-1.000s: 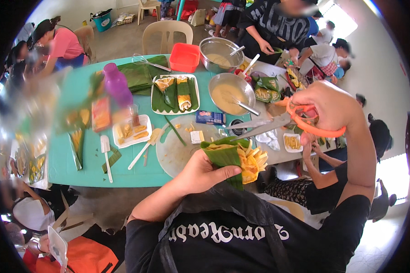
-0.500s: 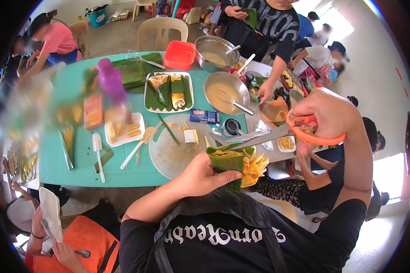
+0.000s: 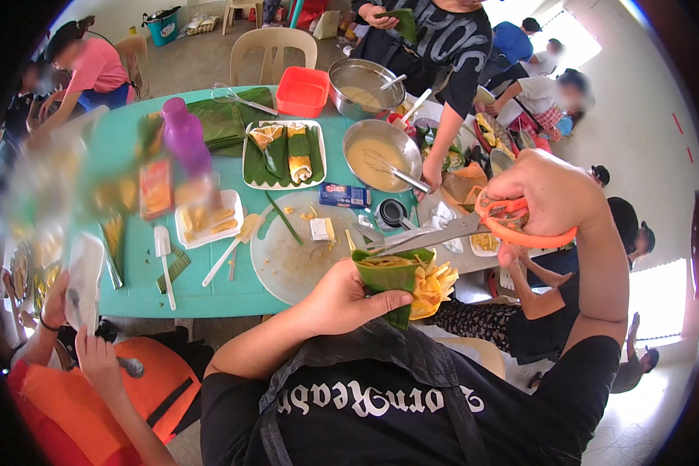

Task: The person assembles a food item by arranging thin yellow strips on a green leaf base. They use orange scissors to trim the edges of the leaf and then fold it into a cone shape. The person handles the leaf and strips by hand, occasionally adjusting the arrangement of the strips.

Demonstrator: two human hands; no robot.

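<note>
In front of my chest, my left hand [image 3: 349, 299] is wrapped round a folded banana leaf [image 3: 392, 273]. Yellow, crinkled food in strips [image 3: 433, 291] sticks out of the leaf's right end. My right hand [image 3: 547, 202] grips scissors [image 3: 462, 227] by their orange handles. The blades point left, across the leaf's upper edge; whether they touch it I cannot tell. Just beyond the leaf lies a round, pale board [image 3: 279, 268] with crumbs, a leaf strip [image 3: 286, 220] and a small white-and-yellow block [image 3: 322, 229].
On the green table [image 3: 140, 287] stand a leaf-lined tray [image 3: 324, 177], two steel bowls [image 3: 365, 140] [image 3: 346, 74], a red container [image 3: 301, 92] and a purple bottle [image 3: 185, 136]. A co-worker's hand [image 3: 431, 172] reaches in from across. At lower left, another person holds a white tray [image 3: 85, 268].
My right hand and the scissors have shifted slightly left. Across the table, the co-worker's lower hand has moved left, toward the nearer bowl. The person at lower left has raised the white tray.
</note>
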